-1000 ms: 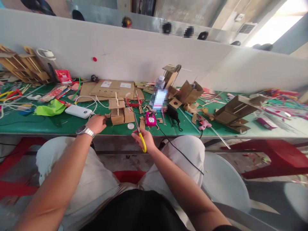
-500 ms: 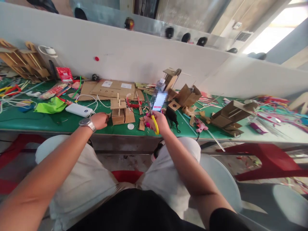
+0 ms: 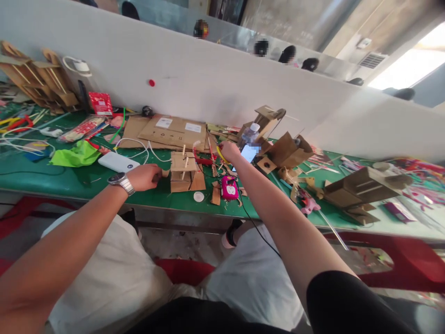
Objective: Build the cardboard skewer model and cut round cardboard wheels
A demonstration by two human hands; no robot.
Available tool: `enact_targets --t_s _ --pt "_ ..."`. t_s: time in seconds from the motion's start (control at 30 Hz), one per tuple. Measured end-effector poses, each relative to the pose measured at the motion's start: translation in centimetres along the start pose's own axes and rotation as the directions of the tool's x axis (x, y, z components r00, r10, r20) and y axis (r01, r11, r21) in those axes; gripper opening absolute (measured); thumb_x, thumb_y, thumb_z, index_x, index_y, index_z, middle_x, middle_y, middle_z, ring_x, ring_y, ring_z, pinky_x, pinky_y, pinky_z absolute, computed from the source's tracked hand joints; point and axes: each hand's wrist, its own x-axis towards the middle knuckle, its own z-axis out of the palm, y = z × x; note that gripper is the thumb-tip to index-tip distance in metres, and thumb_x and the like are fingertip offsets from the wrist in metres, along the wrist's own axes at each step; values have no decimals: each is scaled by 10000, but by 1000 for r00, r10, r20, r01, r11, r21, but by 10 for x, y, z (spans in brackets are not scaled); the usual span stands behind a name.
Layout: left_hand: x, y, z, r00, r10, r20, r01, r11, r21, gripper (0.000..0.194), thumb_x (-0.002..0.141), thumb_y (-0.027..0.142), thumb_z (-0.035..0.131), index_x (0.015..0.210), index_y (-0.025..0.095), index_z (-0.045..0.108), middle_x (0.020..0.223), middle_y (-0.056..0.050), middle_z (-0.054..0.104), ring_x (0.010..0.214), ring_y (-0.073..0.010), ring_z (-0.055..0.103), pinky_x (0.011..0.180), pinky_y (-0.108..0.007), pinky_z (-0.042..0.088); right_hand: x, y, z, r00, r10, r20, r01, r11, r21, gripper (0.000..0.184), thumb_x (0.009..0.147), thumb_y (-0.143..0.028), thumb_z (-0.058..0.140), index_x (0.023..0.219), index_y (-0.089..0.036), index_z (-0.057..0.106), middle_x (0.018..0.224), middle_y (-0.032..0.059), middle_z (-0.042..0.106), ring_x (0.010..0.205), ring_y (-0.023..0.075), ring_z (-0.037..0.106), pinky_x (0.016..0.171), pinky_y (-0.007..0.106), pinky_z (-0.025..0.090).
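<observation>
My left hand [image 3: 146, 176], with a metal watch on the wrist, rests closed on the green table [image 3: 69, 181], its fingers pinching a small cardboard piece just left of a small cardboard model with wooden sticks [image 3: 184, 172]. My right hand [image 3: 227, 150] reaches far over the table beyond the model, closed on yellow-handled scissors [image 3: 219, 154], close to a phone [image 3: 249, 153] and a water bottle [image 3: 247, 134].
A white power bank [image 3: 118, 162] with cables lies left of my left hand. A pink device [image 3: 229, 188], cardboard scraps, a flat cardboard box [image 3: 167, 132], a pink glue gun [image 3: 309, 203] and cardboard builds crowd the table. A white partition stands behind. Red stools sit below.
My right hand has carried the scissors from the table's near edge up and away over the table towards the phone. My left hand stayed beside the cardboard model.
</observation>
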Motion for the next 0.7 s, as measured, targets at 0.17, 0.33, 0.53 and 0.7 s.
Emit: enact_targets --t_s 0.17,0.33,0.53,0.7 --pt "-2 -13 -2 998 -58 -25 57 997 -45 283 798 229 652 1047 222 787 1119 -89 779 1001 -294 767 821 -349 556 32 3 17 999 12 30 -7 989 -145 410 1063 -401 720 1401 -176 666 1408 123 686 1207 275 716 1016 495 639" --pt "2 -15 6 996 -78 -41 75 995 -70 310 812 231 667 1107 209 758 1088 -93 781 1027 -303 760 843 -350 553 45 13 35 999 4 48 5 981 -195 406 1060 -399 724 1397 -177 669 1405 123 688 1207 273 717 1015 495 640" --pt "12 -16 16 994 -82 -66 79 995 -57 581 864 255 646 1437 158 644 1243 -156 759 1203 -354 722 984 -413 568 48 14 43 1000 -18 14 21 982 -190 365 1045 -310 720 1385 -176 723 1380 148 741 1270 296 721 1071 449 593" --pt "18 -14 19 994 -44 -100 40 999 -36 672 870 356 707 1514 182 626 1373 -162 701 1319 -370 646 1155 -452 508 41 13 42 999 -12 -46 3 983 -186 420 988 -206 676 1399 -196 764 1371 178 783 1270 324 746 998 331 571"
